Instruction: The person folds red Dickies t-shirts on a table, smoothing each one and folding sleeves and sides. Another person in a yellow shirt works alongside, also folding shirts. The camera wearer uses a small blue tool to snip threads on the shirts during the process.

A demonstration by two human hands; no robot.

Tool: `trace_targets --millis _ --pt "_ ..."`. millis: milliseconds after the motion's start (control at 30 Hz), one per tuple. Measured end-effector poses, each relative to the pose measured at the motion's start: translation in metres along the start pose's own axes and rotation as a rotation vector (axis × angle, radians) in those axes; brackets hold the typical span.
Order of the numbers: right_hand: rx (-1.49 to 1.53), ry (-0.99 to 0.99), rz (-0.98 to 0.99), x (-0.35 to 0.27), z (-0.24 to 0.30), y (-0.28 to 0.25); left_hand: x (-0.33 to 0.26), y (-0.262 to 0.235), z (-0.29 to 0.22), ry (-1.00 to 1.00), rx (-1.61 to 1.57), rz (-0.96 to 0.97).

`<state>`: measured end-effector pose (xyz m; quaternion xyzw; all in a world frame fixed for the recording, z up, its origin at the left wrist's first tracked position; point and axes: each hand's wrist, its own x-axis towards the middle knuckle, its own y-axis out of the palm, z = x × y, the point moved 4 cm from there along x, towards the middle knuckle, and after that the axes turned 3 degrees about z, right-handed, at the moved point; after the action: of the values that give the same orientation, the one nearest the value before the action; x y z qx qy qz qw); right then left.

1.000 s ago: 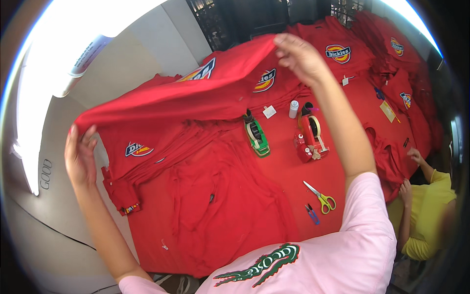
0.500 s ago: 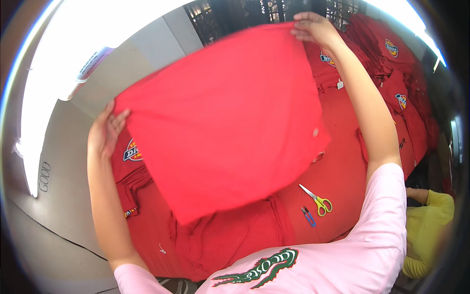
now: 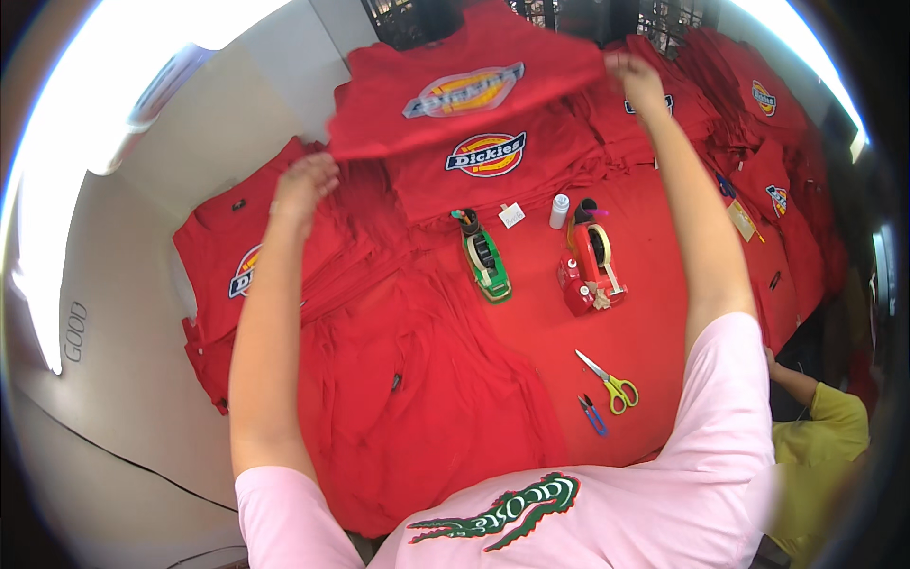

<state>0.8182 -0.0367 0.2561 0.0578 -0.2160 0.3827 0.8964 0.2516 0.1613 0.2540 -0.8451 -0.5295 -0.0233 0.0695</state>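
Observation:
Held up at the far side of the table is a red T-shirt (image 3: 517, 43) with a printed oval emblem, slightly blurred by motion. Its near edge is pinched at the left corner by my left hand (image 3: 305, 185), whose fingers are closed on it. At the right corner, the fingers of my right hand (image 3: 637, 81) are closed on the same edge. Just beneath it lies a stack of folded red shirts (image 3: 559, 142) with a matching emblem on top. Nearer to me, loose red shirts (image 3: 427, 379) spread over the left half of the table.
Around the red tabletop (image 3: 531, 337) lie yellow-green scissors (image 3: 621, 394), blue thread snips (image 3: 592, 415), a green tape dispenser (image 3: 487, 266), a red tape dispenser (image 3: 607, 275) and a white bottle (image 3: 559, 211). More shirts (image 3: 213, 223) pile up left. A person in yellow (image 3: 820, 436) is at right.
Both hands have carried the shirt away from me toward the far stack, with its emblem now showing. My left hand moved right; the tape dispensers and bottle have come into sight.

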Motion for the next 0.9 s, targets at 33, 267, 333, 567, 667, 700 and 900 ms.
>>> trace_targets --millis 33,267,333,567,667,700,900 --pt "-0.187 -0.03 -0.086 -0.015 -0.022 -0.034 0.001 0.025 0.023 -0.074 0.075 0.068" --pt "0.007 0.182 0.065 -0.263 -0.055 -0.009 -0.173 -0.035 0.166 -0.186 0.297 -0.038" --pt "0.057 0.335 0.158 -0.341 -0.04 0.003 -0.261 -0.084 0.223 -0.124 0.313 -0.135" --pt "-0.03 0.835 0.243 -0.577 -0.054 0.029 -0.555 -0.145 0.276 -0.326 0.592 -0.554" --pt "-0.46 0.63 0.554 -0.614 -0.021 0.068 -0.603 -0.127 0.269 -0.459 0.315 -0.567" --pt "-0.613 0.507 0.658 -0.621 -0.007 0.082 -0.609 -0.12 0.265 -0.469 0.331 -0.526" --pt "-0.963 0.351 0.691 -0.641 -0.012 0.119 -0.6 -0.111 0.292 -0.386 0.598 -0.492"
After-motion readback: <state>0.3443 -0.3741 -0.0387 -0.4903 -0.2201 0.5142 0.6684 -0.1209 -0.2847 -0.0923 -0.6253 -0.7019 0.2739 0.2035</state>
